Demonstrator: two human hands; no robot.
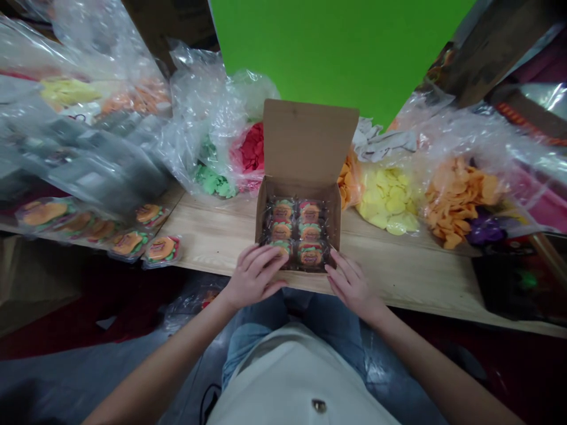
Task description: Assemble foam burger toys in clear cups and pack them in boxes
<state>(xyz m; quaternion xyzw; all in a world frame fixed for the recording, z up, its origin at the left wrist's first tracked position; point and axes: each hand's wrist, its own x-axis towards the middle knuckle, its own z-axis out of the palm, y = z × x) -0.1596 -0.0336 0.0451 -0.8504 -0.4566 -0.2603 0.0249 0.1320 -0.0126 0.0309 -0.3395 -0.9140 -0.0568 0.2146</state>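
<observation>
So here's where I was at: my left hand (254, 276) and right hand (352, 284) were both down at the front of a kraft cardboard box (305, 144), which sat open on a pale wooden tabletop (208, 236) right in front of me, its lid standing up at the back. Inside were six individually wrapped cookies (282, 230), orange-topped with bits of green and red, packed two across and three deep, which seemed the snuggest way to fit them in there. My left hand was half open with the fingers draped over the front left corner, and my right was loosely spread against the front right corner. Neither was clenched; they were more like cupping the box, I'd say to keep it steady and square to me. (Honestly, from the head cam I couldn't swear whether my left fingertips were on the box wall or on the front cookie.) More of the same wrapped cookies (162, 249) lay loose on the table to the left, handy to reach, and clear bags of yellow discs (385, 200), orange discs (460, 200), red pieces (252, 150) and green pieces (212, 180) were piled along the back, with a green backdrop (332, 47) beyond.
</observation>
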